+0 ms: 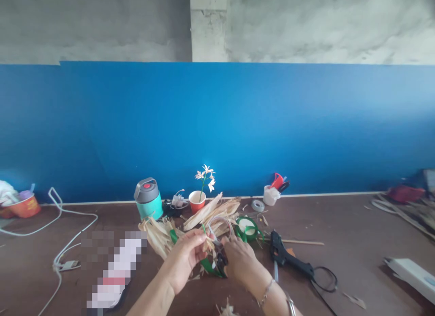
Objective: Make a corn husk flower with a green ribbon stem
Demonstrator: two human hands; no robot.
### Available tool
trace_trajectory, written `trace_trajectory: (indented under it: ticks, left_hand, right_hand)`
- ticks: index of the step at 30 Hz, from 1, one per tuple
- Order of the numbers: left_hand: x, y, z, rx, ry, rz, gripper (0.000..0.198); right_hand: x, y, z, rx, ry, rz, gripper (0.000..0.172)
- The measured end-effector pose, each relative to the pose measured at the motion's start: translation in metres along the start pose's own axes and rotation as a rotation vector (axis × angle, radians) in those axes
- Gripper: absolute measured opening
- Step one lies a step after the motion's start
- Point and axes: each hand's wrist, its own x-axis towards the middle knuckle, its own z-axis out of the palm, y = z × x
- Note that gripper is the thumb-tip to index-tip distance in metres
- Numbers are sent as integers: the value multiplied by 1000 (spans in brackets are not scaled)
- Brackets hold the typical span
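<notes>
My left hand point(188, 255) is closed, pinching a small pale corn-husk flower point(209, 244) by its short green stem. Beside it, my right hand point(239, 257) is curled around what look like black-handled scissors point(221, 262), whose blades I cannot make out. Behind the fingers lie a coil of pale wire point(220, 225) and dried corn husks point(212, 213). A spool of green ribbon point(247, 228) sits just past my right hand. Some green ribbon point(210, 267) also lies below the hands.
A red-and-white paper cup point(197, 202) holds a finished-looking husk flower stem point(204, 180). Around it stand a teal jar point(149, 203), a tape roll point(258, 205) and a tool cup point(271, 196). A black glue gun point(288, 257) lies right; white cables point(63, 243) and a pixelated phone-like shape point(117, 273) lie left.
</notes>
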Motion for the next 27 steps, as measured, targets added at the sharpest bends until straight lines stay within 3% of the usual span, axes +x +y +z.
trace_trajectory:
  ticks: [4,13,21,24,27]
  left_hand:
    - [-1,2,0,1,-3,43,21]
    - [-5,6,4,58,19,120,17]
    - [-1,7,1,-9,61,54,24]
    - [0,6,-1,-37,99,27,26]
    - [1,6,-3,-37,124,15,24]
  right_hand:
    - [6,-2,2,-38,12,22,55]
    - [12,17,3,47,81,-27,48]
    - [2,36,-22,209,207,-52,40]
    - [-2,34,-35,287,300,-120,35]
    - [-4,27,-42,420,375,-301,40]
